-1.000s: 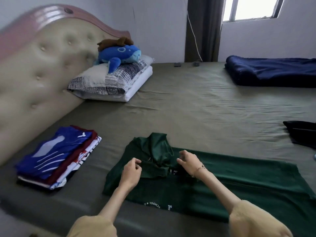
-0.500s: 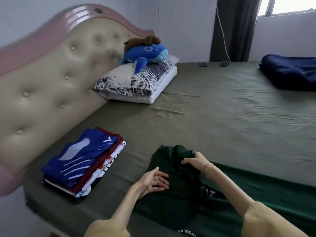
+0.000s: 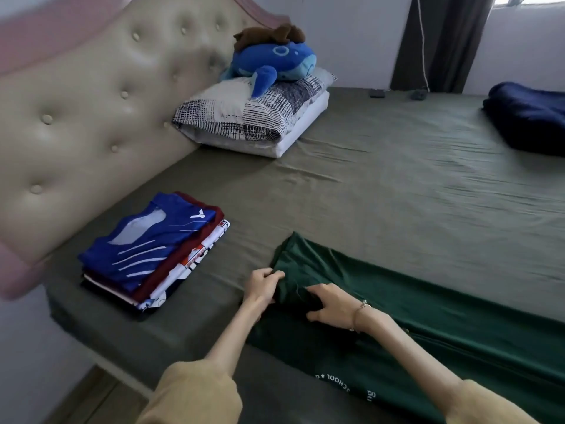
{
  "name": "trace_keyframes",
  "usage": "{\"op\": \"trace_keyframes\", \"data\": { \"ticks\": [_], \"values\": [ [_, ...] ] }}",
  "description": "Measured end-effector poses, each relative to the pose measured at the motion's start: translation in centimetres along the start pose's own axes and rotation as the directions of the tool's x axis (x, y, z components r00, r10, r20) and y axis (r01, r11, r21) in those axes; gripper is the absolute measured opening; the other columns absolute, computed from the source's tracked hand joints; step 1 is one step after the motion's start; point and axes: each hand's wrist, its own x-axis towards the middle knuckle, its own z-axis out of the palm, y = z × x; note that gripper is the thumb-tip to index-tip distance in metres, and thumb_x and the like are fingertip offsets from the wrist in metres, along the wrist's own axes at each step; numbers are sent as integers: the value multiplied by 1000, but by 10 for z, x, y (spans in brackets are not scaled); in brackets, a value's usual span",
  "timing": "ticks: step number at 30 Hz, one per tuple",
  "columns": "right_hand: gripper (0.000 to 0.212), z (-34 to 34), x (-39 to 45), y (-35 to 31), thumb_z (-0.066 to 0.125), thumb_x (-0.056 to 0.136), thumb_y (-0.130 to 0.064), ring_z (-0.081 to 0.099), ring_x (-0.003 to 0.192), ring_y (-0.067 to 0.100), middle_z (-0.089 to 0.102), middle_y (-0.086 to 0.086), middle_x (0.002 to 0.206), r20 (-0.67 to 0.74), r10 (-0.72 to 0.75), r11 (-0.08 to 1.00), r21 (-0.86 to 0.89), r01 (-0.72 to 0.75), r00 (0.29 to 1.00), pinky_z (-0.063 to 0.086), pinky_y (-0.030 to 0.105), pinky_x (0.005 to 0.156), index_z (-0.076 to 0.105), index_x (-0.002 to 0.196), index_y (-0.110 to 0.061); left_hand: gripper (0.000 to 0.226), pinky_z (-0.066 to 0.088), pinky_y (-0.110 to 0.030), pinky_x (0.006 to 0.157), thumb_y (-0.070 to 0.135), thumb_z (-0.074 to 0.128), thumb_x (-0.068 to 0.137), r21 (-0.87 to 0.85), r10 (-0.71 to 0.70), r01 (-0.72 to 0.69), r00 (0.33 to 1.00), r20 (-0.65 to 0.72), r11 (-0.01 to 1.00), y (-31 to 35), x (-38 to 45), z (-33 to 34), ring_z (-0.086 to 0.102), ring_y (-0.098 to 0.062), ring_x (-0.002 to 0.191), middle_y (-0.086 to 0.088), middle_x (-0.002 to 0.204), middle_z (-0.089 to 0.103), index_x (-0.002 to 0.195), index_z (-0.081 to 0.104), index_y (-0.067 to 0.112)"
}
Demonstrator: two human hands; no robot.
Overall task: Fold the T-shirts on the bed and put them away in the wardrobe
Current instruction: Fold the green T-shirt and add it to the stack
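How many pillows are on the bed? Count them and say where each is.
2, stacked against the headboard: a patterned pillow lies on a white pillow, with a blue plush toy on top. Any others out of frame cannot be seen.

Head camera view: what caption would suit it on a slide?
Both hands, left and right, fold a green T-shirt beside folded shirts.

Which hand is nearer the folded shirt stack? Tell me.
Left. The left hand pinches the green T-shirt edge just right of the stack; the right hand rests farther right on the shirt.
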Motion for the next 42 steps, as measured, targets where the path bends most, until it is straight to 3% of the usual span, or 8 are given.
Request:
{"op": "trace_keyframes", "data": {
  "ticks": [5, 10, 15, 22, 27, 32, 36, 42],
  "values": [
    [34, 8, -5, 4, 62, 84, -18, 60, 103, 18, 67, 3, 111, -22, -47, 999, -8, 47, 999, 42, 23, 87, 61, 118, -18, 5, 50, -20, 45, 10, 69, 81, 259, 64, -50, 997, -44, 965, 5, 6, -16, 57, -21, 74, -6, 82, 61, 85, 70, 8],
    [23, -2, 4, 8, 61, 88, -15, 56, 92, 11, 65, 0, 100, -88, -35, 993, 113, 44, 996, 35, 15, 72, 64, 110, -7, 23, 46, -12, 50, -2, 52, 92, 149, 135, -179, 954, 269, 973, -7, 10, -37, 49, -8, 67, -3, 73, 47, 85, 41, 17],
    [43, -27, 27, 13, 60, 89, -10, 54, 114, 12, 60, -2, 122, -136, 24, 969, 246, 10, 990, 38, 17, 95, 55, 131, -16, 29, 49, -11, 62, -6, 30, 97, 130, 79, -135, 926, 370, 982, -10, 8, -42, 63, 1, 58, -3, 88, 57, 101, 50, 15],
    [43, -41, 47, 32, 60, 88, -37, 53, 118, 23, 60, 6, 118, -144, 243, 969, 81, -234, 959, 39, 23, 93, 55, 129, -22, 25, 48, -17, 63, 39, 51, 94, 42, -43, 33, 960, 278, 999, -4, 10, -36, 64, -7, 56, -6, 77, 62, 86, 60, 17],
    [83, -46, 30, 42, 76, 71, -47, 50, 107, 17, 51, 1, 113, -70, 336, 926, 205, -316, 939, 37, 21, 89, 35, 140, -23, 17, 44, -11, 57, 14, 63, 89, 74, 24, -47, 958, 285, 996, -15, 17, -35, 60, 1, 48, -1, 69, 59, 73, 57, 16],
    [58, -40, 15, 61, 78, 73, -32, 53, 108, 19, 57, 9, 119, -173, 358, 930, 157, -333, 917, 39, 21, 86, 54, 123, -17, 23, 40, -8, 47, 11, 61, 90, 78, 22, -41, 973, 231, 996, -16, 21, -30, 58, 1, 42, 0, 60, 57, 68, 55, 15],
    [44, -32, 14, 70, 74, 79, -21, 51, 118, 21, 55, 10, 126, -268, 373, 896, 351, -271, 888, 38, 21, 89, 55, 118, -13, 25, 37, -7, 43, 8, 58, 91, 87, 18, -36, 979, 204, 996, -16, 22, -27, 57, 0, 38, -4, 63, 55, 66, 53, 13],
    [54, -20, 6, 73, 75, 78, -25, 49, 90, 19, 55, 9, 100, -377, 347, 930, 257, -263, 859, 34, 19, 75, 49, 121, -6, 26, 37, -7, 40, 8, 57, 90, 118, 41, -58, 990, 138, 991, -18, 22, -25, 56, 0, 37, -4, 60, 54, 65, 57, 14]
  ]
}}
